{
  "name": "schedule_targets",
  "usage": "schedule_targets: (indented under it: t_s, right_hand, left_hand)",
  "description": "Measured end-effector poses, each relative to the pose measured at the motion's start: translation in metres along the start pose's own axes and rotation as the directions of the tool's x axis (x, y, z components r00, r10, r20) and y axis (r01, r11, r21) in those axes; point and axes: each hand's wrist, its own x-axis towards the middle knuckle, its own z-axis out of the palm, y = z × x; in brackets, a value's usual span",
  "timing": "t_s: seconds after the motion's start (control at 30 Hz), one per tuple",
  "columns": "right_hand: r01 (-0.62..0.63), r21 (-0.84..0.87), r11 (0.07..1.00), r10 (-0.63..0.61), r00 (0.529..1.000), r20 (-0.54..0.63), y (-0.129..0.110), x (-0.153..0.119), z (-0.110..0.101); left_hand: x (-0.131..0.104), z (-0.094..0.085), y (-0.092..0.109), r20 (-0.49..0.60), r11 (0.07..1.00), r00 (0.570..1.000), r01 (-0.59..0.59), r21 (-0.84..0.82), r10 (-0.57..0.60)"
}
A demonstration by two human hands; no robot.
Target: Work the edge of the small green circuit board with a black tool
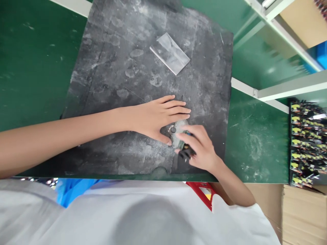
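Note:
My left hand [159, 117] lies palm down on the dark mat [114, 68], fingers stretched out and thumb apart. Between its thumb and forefinger shows a greyish, rounded plate [177, 131] with a small dark round spot; what it is I cannot make out. Slightly blurred, my right hand [203, 148] is curled around a small circuit board [182, 144] with dark parts on it, just right of the left thumb. The board lies against or over the plate's right edge, and the palm partly hides it. Farther up the mat is a clear flat plastic piece [170, 53], away from both hands.
The worn mat covers part of a green tabletop [255, 146]. White frame bars [278, 85] rise on the right. Beyond them stands a tray packed with circuit boards bearing yellow parts [304, 143]. Cardboard [304, 214], a blue bin [74, 190] and something red [201, 194] sit below the front edge.

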Motion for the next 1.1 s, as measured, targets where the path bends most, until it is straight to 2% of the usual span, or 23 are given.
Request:
schedule_targets:
  t_s: [0.1,0.2,0.37,0.5,0.63,0.77,0.93,1.03,1.1]
  right_hand:
    - [0.049,0.025,0.999,-0.050,0.998,0.035,-0.0019,0.0002,0.0017]
    - [-0.011,-0.005,1.000,0.011,1.000,-0.023,-0.0043,0.0005,0.0030]
    - [0.052,0.018,0.998,-0.053,0.997,0.063,-0.0049,0.0011,0.0028]
    - [-0.022,-0.015,1.000,0.022,1.000,-0.015,-0.0013,0.0018,0.0019]
    - [0.088,0.025,0.996,-0.089,0.994,0.071,0.0002,0.0024,0.0027]
    - [0.018,-0.020,1.000,-0.018,1.000,-0.016,0.0006,0.0033,0.0027]
    - [0.135,0.013,0.991,-0.135,0.981,0.139,-0.0014,0.0023,0.0020]
    - [0.038,-0.020,0.999,-0.037,0.999,0.040,0.0011,0.0011,0.0012]
    - [0.042,-0.009,0.999,-0.041,0.998,0.043,0.0011,0.0011,0.0011]
  left_hand:
    - [0.0002,-0.0003,-0.0007,0.013,1.000,1.000,0.008,0.011,-0.009]
    - [0.0006,-0.0005,-0.0010,0.029,1.000,0.999,0.016,0.015,-0.017]
    - [0.0011,-0.0004,-0.0006,0.057,0.999,0.998,0.021,0.037,-0.023]
    - [0.0013,-0.0002,-0.0006,0.035,0.999,0.999,0.016,0.035,-0.017]
    - [0.0014,-0.0001,-0.0009,0.022,1.000,1.000,0.007,0.012,-0.007]
    - [0.0012,0.0000,-0.0009,0.018,1.000,1.000,0.012,0.015,-0.012]
    - [0.0013,-0.0013,0.0000,0.041,0.999,0.999,0.013,0.034,-0.014]
    - [0.0016,-0.0017,0.0004,0.053,0.999,0.998,0.018,0.040,-0.020]
    - [0.0015,-0.0012,0.0003,0.043,0.999,0.999,0.013,0.038,-0.015]
